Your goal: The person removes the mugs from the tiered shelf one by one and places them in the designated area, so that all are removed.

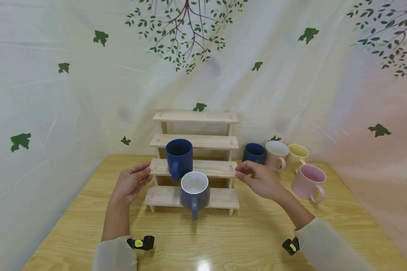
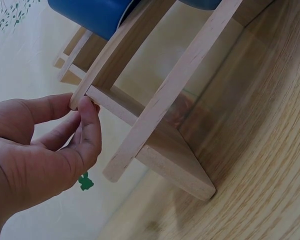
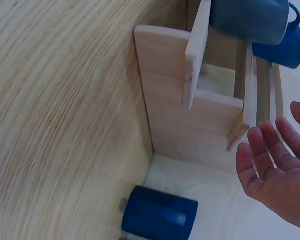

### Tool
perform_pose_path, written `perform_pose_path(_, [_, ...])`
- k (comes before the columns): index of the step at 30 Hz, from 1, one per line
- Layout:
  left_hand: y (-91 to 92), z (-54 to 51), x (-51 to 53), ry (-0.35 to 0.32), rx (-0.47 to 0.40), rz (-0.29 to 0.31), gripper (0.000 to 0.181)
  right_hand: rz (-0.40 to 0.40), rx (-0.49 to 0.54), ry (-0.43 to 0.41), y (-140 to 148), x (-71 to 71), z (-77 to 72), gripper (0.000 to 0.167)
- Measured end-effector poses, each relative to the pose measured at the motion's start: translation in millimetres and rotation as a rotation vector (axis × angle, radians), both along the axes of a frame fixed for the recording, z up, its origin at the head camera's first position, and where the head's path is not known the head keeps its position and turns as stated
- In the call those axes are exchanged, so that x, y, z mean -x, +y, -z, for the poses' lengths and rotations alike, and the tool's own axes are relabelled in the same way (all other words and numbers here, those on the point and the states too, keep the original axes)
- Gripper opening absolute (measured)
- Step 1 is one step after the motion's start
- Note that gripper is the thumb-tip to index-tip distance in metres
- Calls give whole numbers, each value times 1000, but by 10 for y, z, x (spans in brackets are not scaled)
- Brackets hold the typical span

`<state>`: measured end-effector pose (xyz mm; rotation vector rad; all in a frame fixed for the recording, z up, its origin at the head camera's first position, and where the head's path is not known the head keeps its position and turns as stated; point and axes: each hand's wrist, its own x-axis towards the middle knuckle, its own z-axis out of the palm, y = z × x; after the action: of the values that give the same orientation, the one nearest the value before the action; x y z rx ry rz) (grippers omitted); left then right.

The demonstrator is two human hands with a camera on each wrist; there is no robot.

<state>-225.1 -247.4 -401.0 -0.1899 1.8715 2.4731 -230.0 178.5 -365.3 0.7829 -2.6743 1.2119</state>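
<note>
A four-step wooden rack (image 1: pixel 210 168) (image 2: pixel 160 90) (image 3: pixel 170 75) stands on the table. At the left end of its second step from the bottom, my left hand (image 1: pixel 130 184) (image 2: pixel 45 150) pinches the board between thumb and fingers. My right hand (image 1: pixel 261 180) (image 3: pixel 280 170) is at that step's right end, fingers loosely bent and thumb apart, gripping nothing. On that step sits a dark blue mug (image 1: pixel 179 158) (image 3: pixel 285 47), left of the middle. A grey-blue mug (image 1: pixel 195 192) (image 3: pixel 250 20) with a white inside is on the bottom step, handle facing me.
Right of the rack stand another dark blue mug (image 1: pixel 254 153) (image 3: pixel 160 212), a pale pink mug (image 1: pixel 275 158), a yellow mug (image 1: pixel 293 162) and a pink mug (image 1: pixel 305 184) nearer the front. A printed cloth (image 1: pixel 139 94) hangs behind the wooden table (image 1: pixel 203 241).
</note>
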Motion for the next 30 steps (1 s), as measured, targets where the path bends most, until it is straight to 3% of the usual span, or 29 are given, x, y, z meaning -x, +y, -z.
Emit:
perform_pose_path(5, [7,-9,13,-4,-5,-4,49,-54,0,-23,-197,-5,-59,26])
perform_pose_path(15, [11,-9,23,-2,-3,-10,48,-156,-15,16,-475,1,-232,25])
perform_pose_path(23, [3,5,31,5,-7,-8,45,-168,-51,14,-720,14,-396,26])
perform_pose_path(30, [7,13,27,3,-11,-4,45,-216,-83,40,-930,42,-439,30])
